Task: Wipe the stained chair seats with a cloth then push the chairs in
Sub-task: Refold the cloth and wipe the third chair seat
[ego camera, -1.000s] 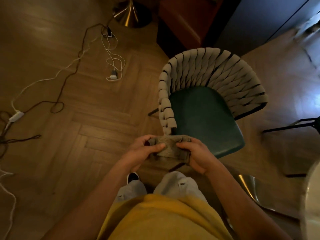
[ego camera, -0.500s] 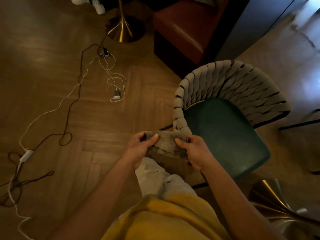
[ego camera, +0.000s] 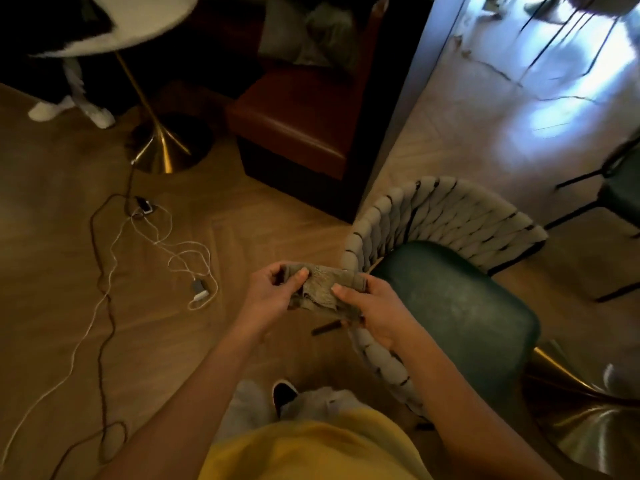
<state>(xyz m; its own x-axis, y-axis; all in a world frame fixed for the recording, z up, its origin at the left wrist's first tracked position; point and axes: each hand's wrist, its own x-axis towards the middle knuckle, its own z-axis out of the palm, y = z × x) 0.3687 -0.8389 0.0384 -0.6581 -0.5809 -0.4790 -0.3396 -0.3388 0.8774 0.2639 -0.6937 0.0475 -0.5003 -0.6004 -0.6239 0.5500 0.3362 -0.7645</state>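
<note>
Both hands, left hand (ego camera: 273, 289) and right hand (ego camera: 375, 311), pinch the cloth (ego camera: 320, 287) in the air beside the chair (ego camera: 450, 306), whose green seat appears unwiped and not pushed in, though dim light hides stains.

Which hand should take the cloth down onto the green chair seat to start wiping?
Probably the right hand: it already pinches the cloth and hangs at the green seat's edge. The left hand also grips the cloth but is over the floor, farther away.
</note>
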